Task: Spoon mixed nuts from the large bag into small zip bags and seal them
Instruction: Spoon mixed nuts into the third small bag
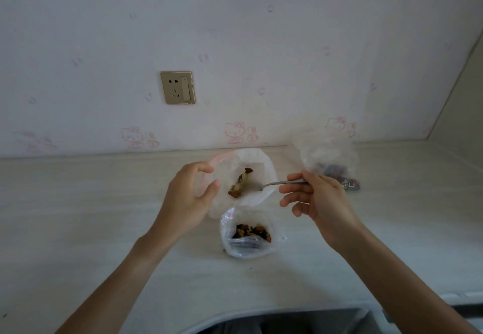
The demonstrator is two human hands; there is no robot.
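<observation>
- Head view, left hand (pixel 190 195): the forearm comes in from the near left and reaches toward the middle of the countertop (pixel 78 216). Thumb and forefinger are curled round the left rim of an open small zip bag (pixel 258 166), pinching it and holding its mouth wide; the other fingers curve loosely behind.
- Head view, right hand (pixel 317 197): the forearm enters from the near right. The fingers are curled round the handle of a metal spoon (pixel 279 183), pinched between thumb and forefinger, with the lower fingers bent under. The spoon lies nearly level, its bowl pointing left and reaching over the right rim of the held bag.
- The held bag is clear with a pinkish strip at its mouth, and it sits mid-counter, toward the far side. A small cluster of mixed nuts (pixel 240 182), brown and pale, lies at its bottom.
- A second small bag (pixel 245 234) stands just near of the first, mouth open, with a darker heap of nuts inside.
- The large bag (pixel 326 158), crumpled clear plastic, stands to the far right behind the right hand, with dark contents low in it.
- On the wall beyond, a gold-framed socket (pixel 177 87) sits above cartoon cat wallpaper (pixel 235 132).
</observation>
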